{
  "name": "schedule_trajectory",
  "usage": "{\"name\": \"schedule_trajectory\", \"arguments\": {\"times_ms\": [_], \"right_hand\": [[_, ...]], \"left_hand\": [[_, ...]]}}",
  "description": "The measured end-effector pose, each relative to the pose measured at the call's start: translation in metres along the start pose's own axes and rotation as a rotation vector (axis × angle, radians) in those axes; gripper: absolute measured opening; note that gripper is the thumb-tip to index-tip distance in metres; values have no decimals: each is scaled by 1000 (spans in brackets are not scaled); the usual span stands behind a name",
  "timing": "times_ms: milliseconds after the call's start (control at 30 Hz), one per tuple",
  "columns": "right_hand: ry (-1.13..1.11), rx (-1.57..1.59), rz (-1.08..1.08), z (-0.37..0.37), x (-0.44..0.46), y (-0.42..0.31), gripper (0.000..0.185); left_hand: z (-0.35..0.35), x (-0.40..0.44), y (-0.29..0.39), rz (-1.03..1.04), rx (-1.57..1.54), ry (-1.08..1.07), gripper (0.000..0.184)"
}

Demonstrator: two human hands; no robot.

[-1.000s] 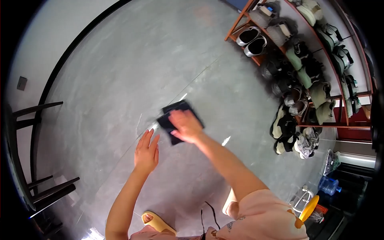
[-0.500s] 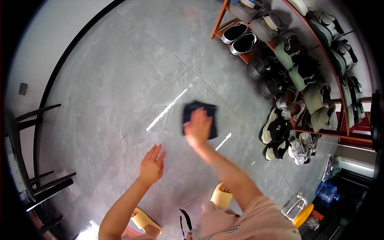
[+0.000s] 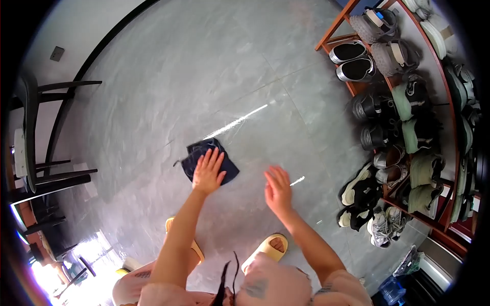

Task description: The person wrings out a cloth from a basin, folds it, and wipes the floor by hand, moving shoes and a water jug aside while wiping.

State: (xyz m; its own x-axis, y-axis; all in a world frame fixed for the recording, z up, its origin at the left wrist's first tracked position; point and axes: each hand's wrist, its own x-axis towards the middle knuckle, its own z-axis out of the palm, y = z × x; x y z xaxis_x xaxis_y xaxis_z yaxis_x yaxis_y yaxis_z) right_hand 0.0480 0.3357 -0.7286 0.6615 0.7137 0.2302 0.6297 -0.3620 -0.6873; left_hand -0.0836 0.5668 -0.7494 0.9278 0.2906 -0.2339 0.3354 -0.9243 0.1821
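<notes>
A dark navy cloth (image 3: 229,171), folded and a little rumpled, lies on the grey tiled floor (image 3: 153,112) in the head view. Flat on top of it rests my left hand (image 3: 207,171), its fingers stretched out and the thumb apart. To the right of the cloth, my right hand (image 3: 278,188) hovers over or near the floor with fingers extended and nothing in it. Whether it touches the floor I cannot tell. Part of the cloth is hidden under my left palm.
A wooden shoe rack (image 3: 334,30) full of shoes runs along the right. Black-and-white sneakers (image 3: 360,191) and grey sneakers (image 3: 383,227) stand on the floor before it. Dark chair legs (image 3: 71,86) reach in at the left. My yellow slippers (image 3: 273,247) are below.
The cloth has moved left and is now under my left hand instead of my right. My right hand has come off it. The view has turned, shifting the rack and chairs.
</notes>
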Motion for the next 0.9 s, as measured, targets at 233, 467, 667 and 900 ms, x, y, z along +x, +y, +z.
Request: {"name": "schedule_trajectory", "arguments": {"times_ms": [233,467,667,900], "right_hand": [[-28,-131,203,-32,-16,13,36],[-47,-165,209,-39,-5,-5,40],[-214,-238,112,-31,34,-24,39],[-408,-322,-105,16,81,-49,38]], "left_hand": [[5,98,-42,-861,114,372,60],[24,106,113,725,-143,39,61],[-11,94,-43,527,-28,63,63],[-15,-59,-274,-574,20,280,60]]}}
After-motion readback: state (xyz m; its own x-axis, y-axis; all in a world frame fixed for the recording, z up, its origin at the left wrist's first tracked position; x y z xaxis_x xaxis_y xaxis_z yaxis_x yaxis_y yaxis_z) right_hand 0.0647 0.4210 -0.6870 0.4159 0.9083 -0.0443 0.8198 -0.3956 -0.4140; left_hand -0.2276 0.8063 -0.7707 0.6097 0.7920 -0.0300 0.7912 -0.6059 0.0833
